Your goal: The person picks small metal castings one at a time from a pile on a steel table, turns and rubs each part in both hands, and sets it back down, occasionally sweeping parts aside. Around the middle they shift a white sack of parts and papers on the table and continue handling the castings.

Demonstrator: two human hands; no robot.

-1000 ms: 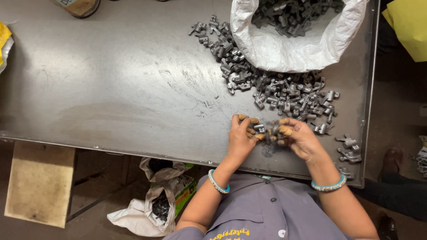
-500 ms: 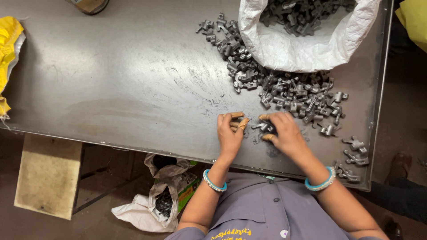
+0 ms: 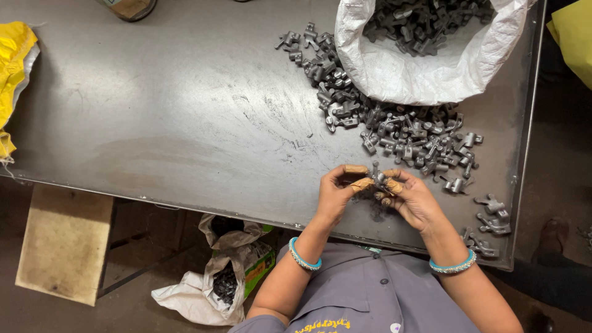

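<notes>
My left hand (image 3: 336,192) and my right hand (image 3: 414,198) meet over the near edge of the dark metal table (image 3: 185,123). Together they pinch one small grey metal part (image 3: 377,177) between the fingertips, which wear tan finger covers. Just beyond the hands lies a long heap of similar grey metal parts (image 3: 394,126). It spills from a white woven sack (image 3: 425,61) filled with more of them at the far right.
A few loose parts (image 3: 493,216) lie near the table's right corner. On the floor below the table sits a white bag (image 3: 216,283) with dark pieces, next to a pale board (image 3: 61,243). Yellow cloth (image 3: 12,68) hangs at the left edge.
Both hands came together again on one part and lifted it slightly; the right hand moved left from the heap toward the left hand.
</notes>
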